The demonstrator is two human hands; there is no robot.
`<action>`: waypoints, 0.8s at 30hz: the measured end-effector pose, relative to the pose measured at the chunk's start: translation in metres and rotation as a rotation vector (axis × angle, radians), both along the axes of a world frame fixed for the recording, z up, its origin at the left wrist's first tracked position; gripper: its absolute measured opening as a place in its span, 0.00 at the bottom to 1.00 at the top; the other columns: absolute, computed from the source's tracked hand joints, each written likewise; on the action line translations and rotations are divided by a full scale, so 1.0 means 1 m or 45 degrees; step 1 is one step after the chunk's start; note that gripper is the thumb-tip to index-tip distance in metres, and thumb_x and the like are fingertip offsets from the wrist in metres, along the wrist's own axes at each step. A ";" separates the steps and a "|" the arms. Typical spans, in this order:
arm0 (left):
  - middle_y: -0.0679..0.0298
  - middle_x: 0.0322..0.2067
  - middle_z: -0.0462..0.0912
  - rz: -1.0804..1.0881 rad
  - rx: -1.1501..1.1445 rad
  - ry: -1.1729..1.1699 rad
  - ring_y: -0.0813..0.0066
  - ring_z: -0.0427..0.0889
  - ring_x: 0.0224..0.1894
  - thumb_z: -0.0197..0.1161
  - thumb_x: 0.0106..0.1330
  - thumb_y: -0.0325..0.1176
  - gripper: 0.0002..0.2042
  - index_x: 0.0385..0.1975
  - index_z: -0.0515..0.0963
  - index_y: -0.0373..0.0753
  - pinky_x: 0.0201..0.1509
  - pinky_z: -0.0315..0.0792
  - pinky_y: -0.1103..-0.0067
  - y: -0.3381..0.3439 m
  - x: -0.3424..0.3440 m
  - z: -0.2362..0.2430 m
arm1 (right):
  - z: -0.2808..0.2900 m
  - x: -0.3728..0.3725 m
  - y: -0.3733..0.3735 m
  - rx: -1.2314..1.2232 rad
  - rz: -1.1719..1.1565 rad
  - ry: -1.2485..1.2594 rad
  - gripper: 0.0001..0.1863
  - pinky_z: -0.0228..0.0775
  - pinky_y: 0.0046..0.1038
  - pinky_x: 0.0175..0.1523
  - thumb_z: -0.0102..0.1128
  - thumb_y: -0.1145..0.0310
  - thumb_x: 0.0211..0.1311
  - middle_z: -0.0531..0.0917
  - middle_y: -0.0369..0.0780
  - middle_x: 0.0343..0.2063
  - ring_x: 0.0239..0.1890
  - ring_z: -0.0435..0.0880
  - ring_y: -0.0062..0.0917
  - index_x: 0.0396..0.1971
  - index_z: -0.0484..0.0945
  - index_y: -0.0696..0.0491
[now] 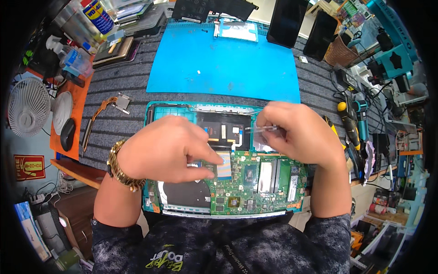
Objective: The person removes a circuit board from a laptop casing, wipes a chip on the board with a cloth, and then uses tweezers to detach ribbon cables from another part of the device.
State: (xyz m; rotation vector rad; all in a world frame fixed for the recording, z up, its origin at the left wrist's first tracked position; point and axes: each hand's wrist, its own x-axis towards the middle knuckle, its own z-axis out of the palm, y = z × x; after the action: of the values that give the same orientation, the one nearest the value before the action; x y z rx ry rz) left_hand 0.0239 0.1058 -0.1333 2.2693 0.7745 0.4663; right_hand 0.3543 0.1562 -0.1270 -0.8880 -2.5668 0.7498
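Note:
An opened laptop base point(148, 114) with a teal shell lies in front of me, its green motherboard point(244, 196) exposed. My left hand point(169, 148), with a gold watch point(121, 166) on the wrist, reaches over its left part. The index fingertip is at a pale flat ribbon cable point(224, 170) on the board; the thumb sits apart, just below, and the other fingers are curled. Above the board's right part, my right hand point(296, 132) is closed on tweezers point(261, 129), a thin silver tool, partly hidden by the fingers.
Beyond the laptop lies a blue mat point(219, 68) on grey striped cloth. A copper heat pipe point(98, 114) rests at left, near a black mouse point(67, 134) and a white fan point(29, 106). Pliers and screwdrivers point(349, 123) lie at right. Black tablets point(288, 20) stand behind.

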 end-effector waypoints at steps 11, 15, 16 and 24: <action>0.67 0.26 0.86 0.025 0.043 -0.057 0.58 0.87 0.29 0.89 0.58 0.34 0.10 0.39 0.98 0.48 0.33 0.76 0.64 0.000 0.002 0.000 | 0.006 -0.012 -0.013 -0.028 0.025 -0.230 0.09 0.82 0.51 0.39 0.74 0.75 0.65 0.86 0.43 0.38 0.37 0.91 0.51 0.42 0.83 0.53; 0.67 0.25 0.85 0.017 0.070 -0.057 0.58 0.86 0.28 0.89 0.57 0.34 0.09 0.38 0.98 0.48 0.33 0.76 0.64 -0.001 0.002 -0.001 | 0.005 -0.014 -0.016 -0.025 0.035 -0.204 0.10 0.82 0.48 0.38 0.75 0.76 0.63 0.85 0.42 0.37 0.35 0.90 0.48 0.42 0.85 0.52; 0.67 0.25 0.84 0.013 0.101 -0.051 0.58 0.86 0.28 0.89 0.57 0.34 0.09 0.37 0.98 0.48 0.33 0.76 0.64 -0.001 0.002 -0.002 | 0.004 -0.015 -0.016 -0.012 0.034 -0.196 0.11 0.81 0.46 0.37 0.76 0.77 0.62 0.85 0.40 0.37 0.33 0.90 0.45 0.42 0.86 0.51; 0.67 0.25 0.84 0.023 0.042 -0.053 0.58 0.85 0.28 0.89 0.56 0.34 0.09 0.37 0.98 0.49 0.35 0.76 0.64 -0.002 0.002 -0.002 | 0.001 -0.016 -0.016 0.015 0.042 -0.195 0.13 0.81 0.44 0.37 0.77 0.78 0.59 0.86 0.39 0.37 0.35 0.91 0.43 0.42 0.87 0.50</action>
State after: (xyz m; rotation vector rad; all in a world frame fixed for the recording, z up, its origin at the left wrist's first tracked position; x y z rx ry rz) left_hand 0.0255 0.1034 -0.1352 2.2774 0.7727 0.5367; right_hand 0.3386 0.1401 -0.1265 -0.9350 -2.7223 0.6999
